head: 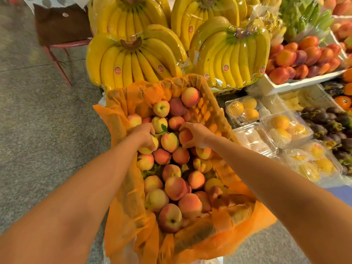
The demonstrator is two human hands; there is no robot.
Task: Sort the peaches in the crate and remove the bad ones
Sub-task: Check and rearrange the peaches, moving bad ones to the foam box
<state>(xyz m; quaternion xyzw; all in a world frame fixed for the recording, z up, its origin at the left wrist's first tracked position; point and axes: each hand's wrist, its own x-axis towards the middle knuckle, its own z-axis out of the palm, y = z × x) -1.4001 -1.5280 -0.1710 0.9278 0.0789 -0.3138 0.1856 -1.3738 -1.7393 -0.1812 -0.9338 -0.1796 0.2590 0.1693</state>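
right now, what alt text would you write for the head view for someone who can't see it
Two bare hands reach into an orange-lined crate of peaches: the left hand grips a yellow peach, the right hand a reddish peach. Bagged bananas lie beyond the crate.

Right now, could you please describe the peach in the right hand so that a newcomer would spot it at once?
Find the orange-lined crate in front of the wrapped banana bunches. Just past its middle, the right hand curls round an orange-red peach. Its colour sets it apart: the left hand beside it grips a yellow peach.
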